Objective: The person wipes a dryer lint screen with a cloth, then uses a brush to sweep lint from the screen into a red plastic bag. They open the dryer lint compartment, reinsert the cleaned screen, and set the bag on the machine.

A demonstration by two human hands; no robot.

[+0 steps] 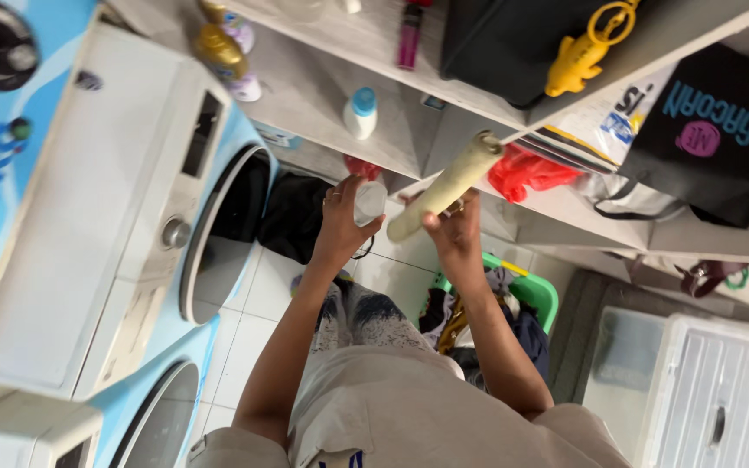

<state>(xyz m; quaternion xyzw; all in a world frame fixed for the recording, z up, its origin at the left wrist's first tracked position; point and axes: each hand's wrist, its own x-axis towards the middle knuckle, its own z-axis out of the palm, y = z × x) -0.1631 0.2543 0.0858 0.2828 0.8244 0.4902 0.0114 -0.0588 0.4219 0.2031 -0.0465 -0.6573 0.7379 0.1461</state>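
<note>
My right hand (452, 232) grips a long pale beige bottle (446, 185), tilted with its far end pointing toward the shelves. My left hand (340, 221) holds a small translucent cap (369, 203) just beside the bottle's near end. Both hands are raised in front of a grey shelf unit (392, 139). Below them I see my patterned trousers and beige shirt.
A white front-loading washer (114, 208) with its round door open stands at left, another below it. A green laundry basket (537, 293) with dark clothes sits on the tiled floor. Shelves hold bottles, a yellow toy, a black bag. A white plastic bin (713, 390) is at right.
</note>
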